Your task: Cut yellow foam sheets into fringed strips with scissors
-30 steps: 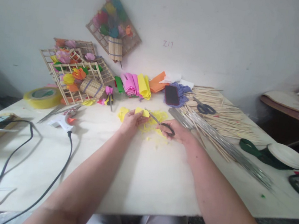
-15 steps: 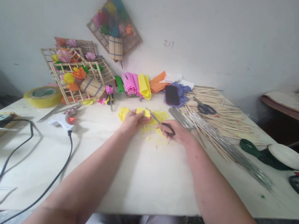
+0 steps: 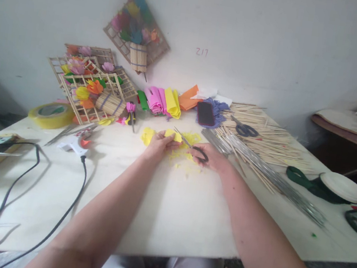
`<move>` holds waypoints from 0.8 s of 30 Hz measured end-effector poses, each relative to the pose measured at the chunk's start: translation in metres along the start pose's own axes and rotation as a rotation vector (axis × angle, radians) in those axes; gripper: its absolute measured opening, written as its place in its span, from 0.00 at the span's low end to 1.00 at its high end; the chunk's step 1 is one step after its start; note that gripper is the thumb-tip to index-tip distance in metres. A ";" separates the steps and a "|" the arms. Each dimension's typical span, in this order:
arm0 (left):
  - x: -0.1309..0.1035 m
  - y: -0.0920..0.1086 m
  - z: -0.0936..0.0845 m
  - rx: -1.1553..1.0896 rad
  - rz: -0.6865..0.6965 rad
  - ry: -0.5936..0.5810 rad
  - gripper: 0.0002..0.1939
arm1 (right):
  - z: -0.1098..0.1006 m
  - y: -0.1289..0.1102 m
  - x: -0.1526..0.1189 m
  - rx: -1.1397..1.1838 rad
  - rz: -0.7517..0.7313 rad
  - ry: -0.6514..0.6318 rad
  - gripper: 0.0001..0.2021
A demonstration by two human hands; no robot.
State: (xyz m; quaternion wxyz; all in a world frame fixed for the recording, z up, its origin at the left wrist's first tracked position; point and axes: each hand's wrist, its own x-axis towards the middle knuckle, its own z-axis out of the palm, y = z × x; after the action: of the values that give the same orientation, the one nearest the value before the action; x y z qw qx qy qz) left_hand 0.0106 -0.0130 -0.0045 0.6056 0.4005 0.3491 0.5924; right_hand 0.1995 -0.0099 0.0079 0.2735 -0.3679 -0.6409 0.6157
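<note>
Between the fingers and thumb of my left hand is a small piece of yellow paper, its upper edge rounded. My right hand grips a pair of scissors by the dark handles, blades pointing left and up toward the paper. Whether the blades touch the paper I cannot tell. Yellow paper scraps lie scattered beneath and behind both hands. A small heap of yellow pieces rests just left of my left hand.
Rolled coloured paper, a phone and second scissors lie behind. Thin sticks and metal wires spread rightward. At left are lattice frames with paper flowers, tape, a glue gun and its cable.
The yellow paper has turned a little in my left hand and shifted slightly right, now showing a rounder edge. My right hand and the scissors have barely moved.
</note>
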 end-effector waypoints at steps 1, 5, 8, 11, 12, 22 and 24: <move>0.000 0.000 0.000 0.001 0.001 -0.003 0.11 | 0.000 0.000 0.000 0.001 -0.001 0.000 0.11; 0.001 0.000 -0.001 0.001 -0.003 -0.007 0.10 | -0.001 0.001 0.002 0.009 0.011 -0.005 0.12; 0.001 -0.001 -0.002 -0.001 0.001 -0.003 0.10 | -0.001 0.001 0.002 0.014 0.018 -0.002 0.12; 0.001 -0.001 -0.002 0.000 -0.001 -0.001 0.10 | -0.001 0.001 0.002 0.005 0.011 -0.004 0.12; 0.001 -0.001 -0.002 -0.001 -0.002 -0.001 0.10 | 0.000 0.000 0.002 0.000 0.006 -0.004 0.11; 0.000 0.002 0.001 -0.039 0.000 0.027 0.11 | 0.000 0.002 0.002 -0.034 -0.016 -0.015 0.10; 0.001 0.001 0.000 -0.039 0.002 0.017 0.11 | 0.000 0.003 0.003 -0.032 -0.018 -0.018 0.10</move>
State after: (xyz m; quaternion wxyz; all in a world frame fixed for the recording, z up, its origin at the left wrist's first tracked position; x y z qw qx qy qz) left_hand 0.0097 -0.0125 -0.0035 0.6097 0.3838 0.3421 0.6033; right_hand 0.1982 -0.0079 0.0050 0.2672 -0.3609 -0.6566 0.6060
